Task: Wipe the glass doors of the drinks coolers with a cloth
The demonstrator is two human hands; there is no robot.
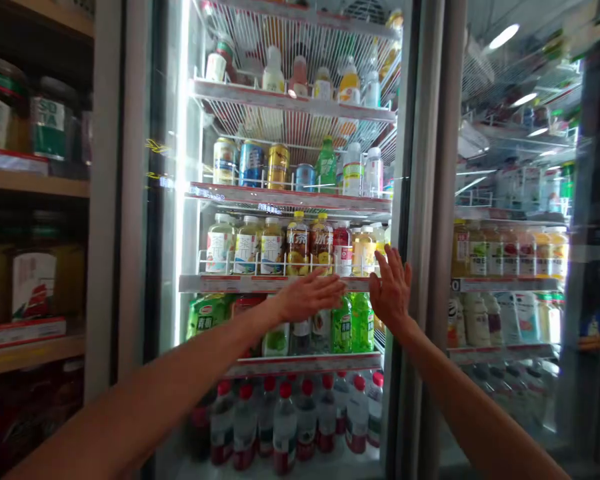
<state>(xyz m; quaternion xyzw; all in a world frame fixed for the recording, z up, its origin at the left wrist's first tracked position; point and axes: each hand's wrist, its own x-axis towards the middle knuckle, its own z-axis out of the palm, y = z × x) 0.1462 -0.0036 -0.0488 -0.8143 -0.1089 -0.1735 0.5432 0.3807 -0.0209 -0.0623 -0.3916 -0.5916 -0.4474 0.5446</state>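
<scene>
My left hand (313, 295) stretches out in front of the lit drinks fridge, palm down and fingers extended to the right, holding nothing. Close to the fridge's right-hand frame (427, 167), my right hand (393, 287) is raised with its fingers apart and nothing in it. Whether either hand touches the glass or frame, I cannot tell. Behind the hands runs a shelf edge (230, 284) bearing tea bottles (247, 245) and brown yellow-capped bottles (298, 243). Green bottles (363, 323) stand on the shelf below, partly hidden by my hands and left forearm.
Cans (278, 167) and more bottles fill the upper shelves. Red-capped bottles (285, 427) stand at the bottom. To the left, a wooden shelf (35, 183) carries dark jars or bottles (55, 120). Another glass-fronted fridge with juice bottles (495, 250) is at the right.
</scene>
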